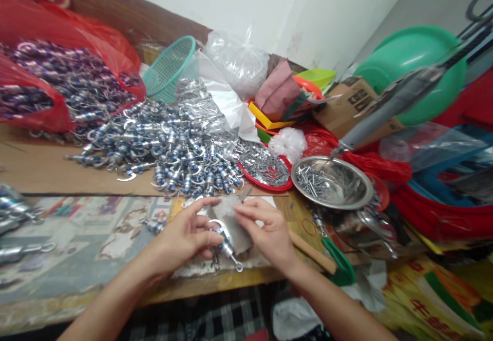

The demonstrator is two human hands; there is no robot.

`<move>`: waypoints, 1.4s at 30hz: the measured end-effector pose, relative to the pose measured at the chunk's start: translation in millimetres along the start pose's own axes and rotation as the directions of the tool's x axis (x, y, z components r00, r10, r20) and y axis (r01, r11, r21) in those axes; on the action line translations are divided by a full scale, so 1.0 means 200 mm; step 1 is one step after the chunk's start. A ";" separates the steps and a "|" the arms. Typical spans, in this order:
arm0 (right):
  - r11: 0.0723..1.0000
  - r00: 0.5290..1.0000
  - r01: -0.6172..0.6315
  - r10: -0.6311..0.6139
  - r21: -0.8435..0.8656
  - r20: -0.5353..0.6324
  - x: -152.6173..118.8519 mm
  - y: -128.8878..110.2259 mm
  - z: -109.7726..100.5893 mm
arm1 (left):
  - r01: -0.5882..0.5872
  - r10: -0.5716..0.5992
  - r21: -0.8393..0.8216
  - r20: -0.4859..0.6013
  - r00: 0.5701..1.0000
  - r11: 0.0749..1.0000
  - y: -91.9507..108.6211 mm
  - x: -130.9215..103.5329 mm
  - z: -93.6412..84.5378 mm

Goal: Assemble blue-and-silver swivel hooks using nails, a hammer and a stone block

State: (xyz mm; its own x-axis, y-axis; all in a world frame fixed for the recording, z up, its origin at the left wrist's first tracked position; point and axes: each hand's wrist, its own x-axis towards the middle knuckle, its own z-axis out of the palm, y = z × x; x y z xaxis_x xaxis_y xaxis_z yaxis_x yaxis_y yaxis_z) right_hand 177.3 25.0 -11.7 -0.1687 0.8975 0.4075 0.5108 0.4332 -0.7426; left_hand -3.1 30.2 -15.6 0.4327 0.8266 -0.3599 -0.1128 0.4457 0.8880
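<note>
My left hand (188,233) pinches a small metal hook fitting (225,243) with a blue band, a curved hook at its upper end and a ring at its lower end. Just right of the fitting, my right hand (265,228) has its thumb and fingertips pressed together over a grey metal block (233,223); what they hold, if anything, is too small to tell. The block lies on the table between both hands. Beyond them is a large pile of similar hook fittings (185,151).
A red plate (287,179) of small metal pieces and a steel bowl (352,187) of pins stand behind my right hand. A wooden handle (314,252) lies right of it, beside a green scoop (341,266). More fittings (19,212) lie far left.
</note>
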 end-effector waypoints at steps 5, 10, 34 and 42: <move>0.887 0.977 -0.142 0.197 -0.440 0.081 -0.07 0.17 -0.19 | -0.002 0.002 0.007 -0.003 1.000 1.000 0.00 0.00 0.00; 0.819 0.928 -0.192 0.331 -0.541 0.172 -0.12 0.22 -0.24 | -0.008 0.008 0.005 0.001 1.000 1.000 -0.01 0.00 0.00; 0.956 0.991 -0.118 0.130 -0.268 0.028 -0.19 0.11 -0.26 | -0.053 0.075 0.197 -0.103 0.992 0.979 0.00 -0.01 -0.01; 0.752 0.971 -0.098 0.217 -0.652 0.104 0.20 0.37 -0.21 | -0.325 0.453 0.549 -0.112 0.884 0.770 -0.05 0.00 -0.01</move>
State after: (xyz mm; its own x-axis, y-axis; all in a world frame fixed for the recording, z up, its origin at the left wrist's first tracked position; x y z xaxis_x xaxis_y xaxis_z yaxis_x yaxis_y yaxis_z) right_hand 244.4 89.8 -27.9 -0.1405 0.9737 0.1794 0.9503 0.1835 -0.2516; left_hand -3.3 26.4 -25.2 0.2312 0.9715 0.0523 0.2635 -0.1142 0.9579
